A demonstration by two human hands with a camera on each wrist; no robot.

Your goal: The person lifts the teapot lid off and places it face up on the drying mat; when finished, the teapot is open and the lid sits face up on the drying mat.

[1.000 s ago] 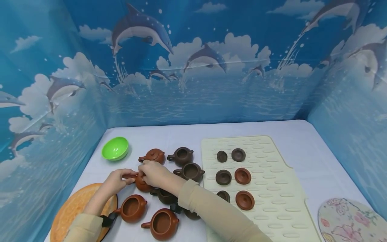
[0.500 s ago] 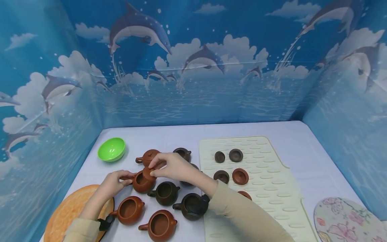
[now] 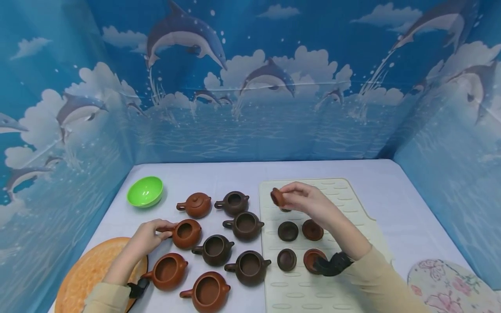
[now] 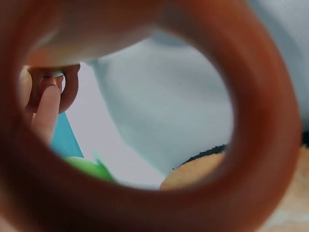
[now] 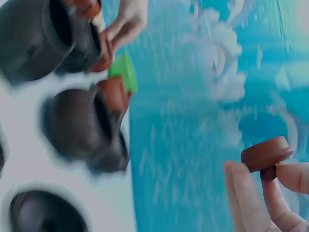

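Note:
In the head view my left hand (image 3: 146,237) pinches the handle of a reddish-brown clay teapot (image 3: 188,244), whose round top opening is uncovered. My right hand (image 3: 311,203) holds a reddish-brown teapot lid (image 3: 277,198) in the air over the upper left of the cream mat (image 3: 352,243). The right wrist view shows thumb and fingers pinching the small knob of this lid (image 5: 266,153), its underside turned up. A blurred reddish-brown ring (image 4: 270,121) fills most of the left wrist view.
Right of the held pot stand several dark lidless teapots (image 3: 250,268); two red lidless ones (image 3: 168,284) are nearer me. A lidded red teapot (image 3: 197,205) and green bowl (image 3: 145,192) stand behind. Dark and red lids (image 3: 288,231) lie on the mat. A round tan board (image 3: 94,269) is at left.
My right hand has lifted the lid off the red teapot and carried it right, over the mat. My left hand has stayed on the teapot's handle.

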